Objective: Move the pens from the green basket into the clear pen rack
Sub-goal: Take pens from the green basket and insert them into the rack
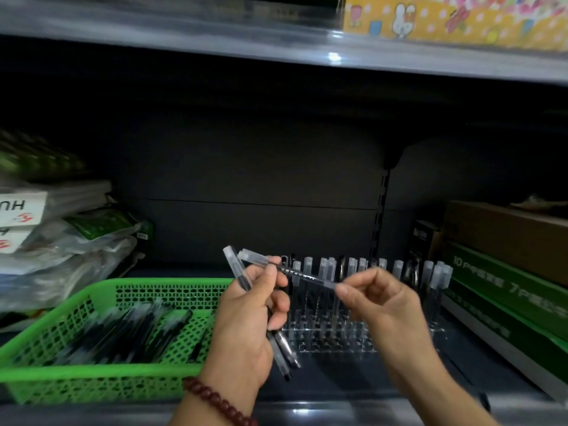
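Hands share work: left hand (246, 318) grips spare pens (283, 345), right hand (379, 302) pinches one pen (295, 271) by its end; light, stiff and slick, it likely handles best mid-barrel.

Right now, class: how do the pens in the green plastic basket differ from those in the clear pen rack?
The basket pens lie flat, heaped in the green plastic basket; the rack pens stand upright, spaced apart, in the clear pen rack. The basket pens are left of the rack pens. Both are slim.
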